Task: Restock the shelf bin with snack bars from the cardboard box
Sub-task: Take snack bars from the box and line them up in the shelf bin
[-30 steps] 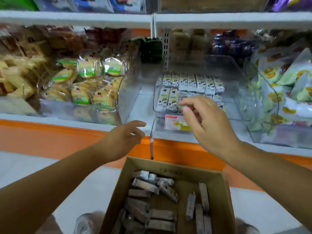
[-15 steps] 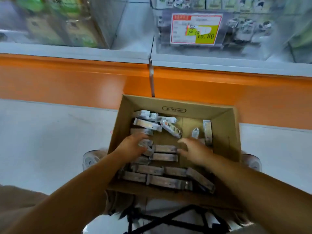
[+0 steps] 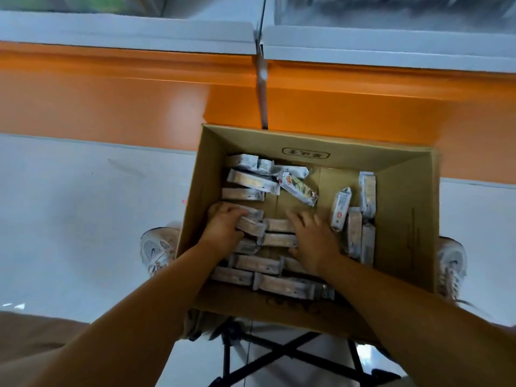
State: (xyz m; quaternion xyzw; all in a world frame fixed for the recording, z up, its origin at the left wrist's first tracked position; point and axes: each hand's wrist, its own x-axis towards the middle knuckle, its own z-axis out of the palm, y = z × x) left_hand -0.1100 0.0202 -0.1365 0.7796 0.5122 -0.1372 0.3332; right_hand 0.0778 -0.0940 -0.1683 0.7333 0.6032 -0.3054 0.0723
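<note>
White sneakers and a black stand on pale floor.

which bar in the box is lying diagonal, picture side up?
The wrapped snack bar with the orange-and-green picture, on the bare floor of the brown cardboard box near its far wall. No other bar shows that picture or lies so slanted.

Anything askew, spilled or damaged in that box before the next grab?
Nothing looks spilled or torn. The snack bars lie jumbled in the cardboard box rather than in rows: one printed-side-up bar lies diagonally near the back, and another bar leans tilted on its end, just right of the right hand.
</note>
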